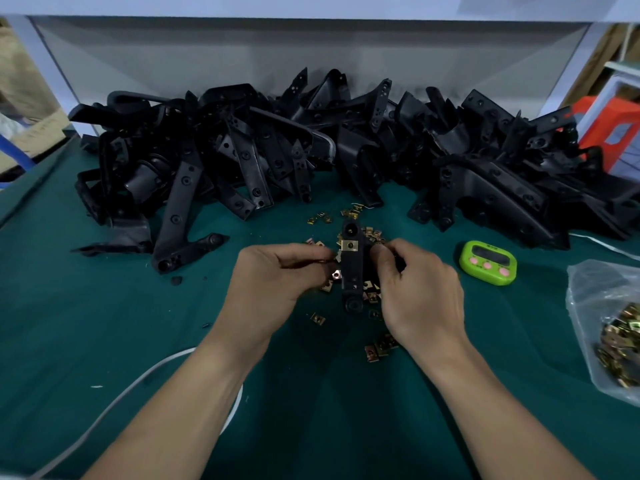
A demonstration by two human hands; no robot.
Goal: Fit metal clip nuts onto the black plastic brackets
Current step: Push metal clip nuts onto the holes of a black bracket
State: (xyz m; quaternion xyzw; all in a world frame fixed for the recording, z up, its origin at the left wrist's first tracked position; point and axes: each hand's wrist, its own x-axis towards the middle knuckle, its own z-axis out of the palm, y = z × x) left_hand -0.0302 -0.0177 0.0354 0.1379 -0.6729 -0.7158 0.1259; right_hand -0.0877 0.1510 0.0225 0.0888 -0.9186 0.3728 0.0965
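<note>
A black plastic bracket point(351, 268) stands between my hands over the green table, with one brass clip nut point(349, 245) seated on its upper part. My right hand point(415, 289) grips the bracket's right side with curled fingers. My left hand point(273, 275) pinches something small at the bracket's left edge, next to a second clip nut point(335, 274); what it pinches is hidden by the fingers. Loose clip nuts point(379, 346) lie scattered on the cloth around and under the bracket.
A large heap of black brackets point(311, 143) fills the back of the table. A green timer point(487, 262) sits to the right. A clear bag of clip nuts point(620, 341) lies at the right edge. A white cable point(114, 400) curves at the lower left.
</note>
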